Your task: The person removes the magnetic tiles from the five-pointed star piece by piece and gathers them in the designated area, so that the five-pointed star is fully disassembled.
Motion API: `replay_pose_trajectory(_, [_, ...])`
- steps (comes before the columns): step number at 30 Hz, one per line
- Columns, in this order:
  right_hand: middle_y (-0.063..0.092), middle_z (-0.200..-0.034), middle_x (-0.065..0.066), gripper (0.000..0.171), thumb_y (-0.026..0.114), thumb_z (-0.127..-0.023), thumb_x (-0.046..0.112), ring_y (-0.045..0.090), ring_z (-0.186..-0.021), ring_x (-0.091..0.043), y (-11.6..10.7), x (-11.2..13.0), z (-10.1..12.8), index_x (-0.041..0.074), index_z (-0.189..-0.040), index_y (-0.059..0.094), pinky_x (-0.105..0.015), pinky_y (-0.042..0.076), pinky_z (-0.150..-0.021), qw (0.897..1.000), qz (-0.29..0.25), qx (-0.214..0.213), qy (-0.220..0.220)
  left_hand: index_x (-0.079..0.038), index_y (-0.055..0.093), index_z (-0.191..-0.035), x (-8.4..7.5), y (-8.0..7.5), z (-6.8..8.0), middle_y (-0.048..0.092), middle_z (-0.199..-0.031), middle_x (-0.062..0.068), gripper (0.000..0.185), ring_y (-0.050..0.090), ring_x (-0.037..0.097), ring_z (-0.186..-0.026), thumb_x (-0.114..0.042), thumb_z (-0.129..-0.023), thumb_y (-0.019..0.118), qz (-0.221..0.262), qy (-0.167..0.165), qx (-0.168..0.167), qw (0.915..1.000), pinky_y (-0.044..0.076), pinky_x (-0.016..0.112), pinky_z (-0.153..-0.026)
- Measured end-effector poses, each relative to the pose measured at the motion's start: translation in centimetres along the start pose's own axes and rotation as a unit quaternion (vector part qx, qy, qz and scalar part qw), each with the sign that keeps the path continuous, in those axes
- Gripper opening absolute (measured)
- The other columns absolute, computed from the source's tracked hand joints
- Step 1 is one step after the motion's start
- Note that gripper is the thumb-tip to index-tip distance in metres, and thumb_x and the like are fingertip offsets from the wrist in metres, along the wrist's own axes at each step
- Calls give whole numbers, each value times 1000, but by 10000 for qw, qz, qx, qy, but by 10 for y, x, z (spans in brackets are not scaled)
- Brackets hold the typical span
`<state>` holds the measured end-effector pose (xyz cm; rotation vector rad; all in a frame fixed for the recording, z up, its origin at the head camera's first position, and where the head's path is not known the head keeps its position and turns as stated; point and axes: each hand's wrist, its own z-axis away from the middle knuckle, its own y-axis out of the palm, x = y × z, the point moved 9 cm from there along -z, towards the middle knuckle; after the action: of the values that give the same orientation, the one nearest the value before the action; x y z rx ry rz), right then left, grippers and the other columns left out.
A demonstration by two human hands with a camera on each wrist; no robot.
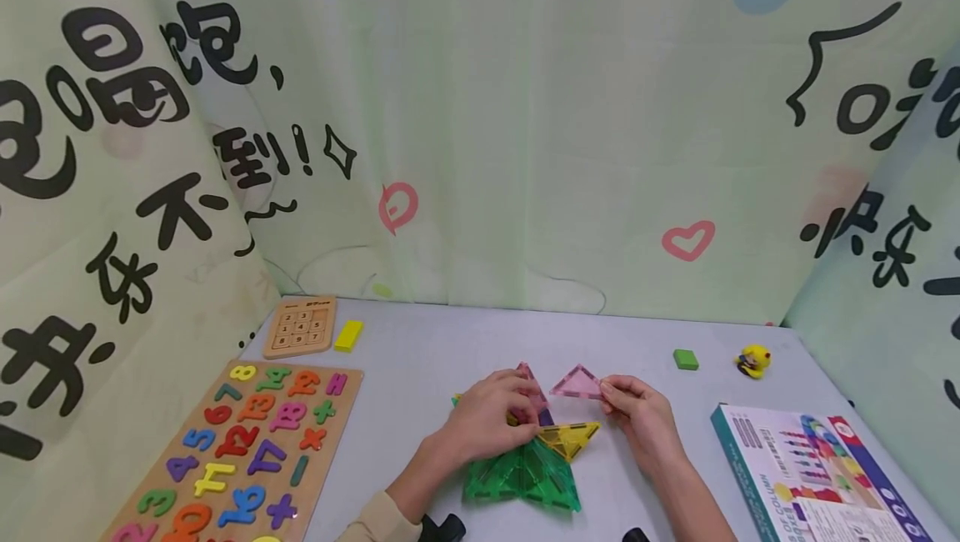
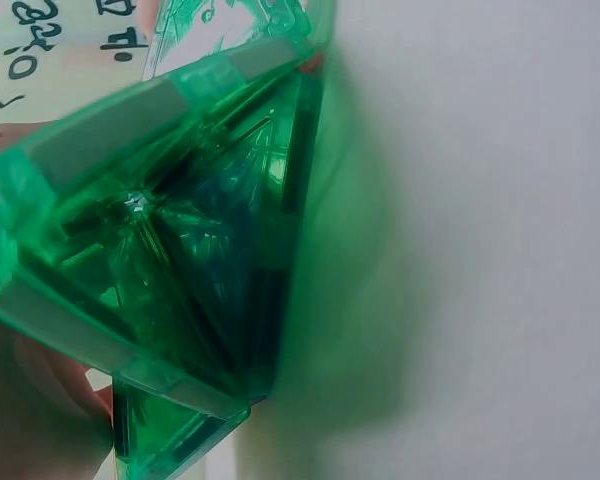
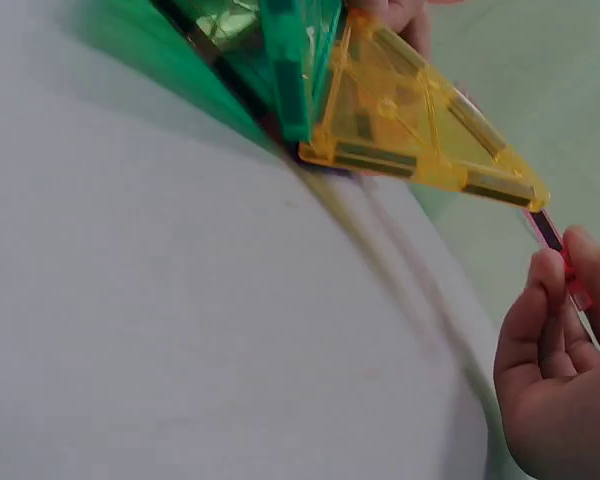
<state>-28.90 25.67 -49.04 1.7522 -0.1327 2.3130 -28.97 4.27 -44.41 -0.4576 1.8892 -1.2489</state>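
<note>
A: Where is the pink triangle tile [image 1: 577, 383] now?

B: It is lifted a little above the tabletop [image 1: 420, 358], at about 12 o'clock from the yellow tile [image 1: 570, 438]. The right hand [image 1: 641, 417] pinches its right corner between thumb and fingertips [image 3: 548, 275].

A: And the left hand [image 1: 491, 421]?

B: Its fingers are curled over a second pink tile [image 1: 534, 388] on top of the tile structure. The green tiles [image 1: 521, 475] lie at 6 o'clock from it, touching the yellow tile.

A: What lies around?

B: At 9 o'clock, a wooden board with colourful numbers [image 1: 240, 454]. At 11 o'clock, a small number puzzle [image 1: 302, 326] with a yellow block [image 1: 348, 335] just beside it. At 2 o'clock, a green block [image 1: 686, 359] and a small yellow toy [image 1: 753, 360]. At 4 o'clock, a printed box [image 1: 813, 475].
</note>
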Motion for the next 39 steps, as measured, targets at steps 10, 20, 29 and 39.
replay_pose_trajectory(10, [61,-103,5,46,59,-100,20,58,-89,-9,-19,11,-45,6,-142,46,-18,53,-83,9995,170,-232,139,-27,76,-87,-7,-3,-2,68,-111,-15,10,55,9,-124,-33,-91,70,45,358,-14,9993,42,35,-111])
replay_pose_trajectory(20, [61,-102,3,44,54,-102,15,58,-88,-8,-13,25,-74,1,-142,45,-19,53,-82,9993,313,-127,167,-25,78,-90,-13,-3,0,68,-107,-15,11,58,1,-105,-31,-93,69,213,534,192,9982,50,22,-94])
replay_pose_trajectory(29, [50,-132,-14,44,53,-101,8,62,-89,-4,-14,22,-89,-3,-143,44,-16,54,-83,9982,536,-280,-7,-26,79,-90,-19,-6,3,65,-96,-18,10,55,-2,-94,-32,-92,71,-246,883,-45,9958,48,13,-83])
replay_pose_trajectory(39, [44,-145,-19,42,54,-101,10,60,-104,-11,-24,22,-81,-1,-141,48,-13,53,-83,9938,975,-474,-244,-27,79,-91,-15,-6,5,63,-96,-17,10,53,-2,-93,-33,-92,71,-186,753,-113,9969,47,13,-81])
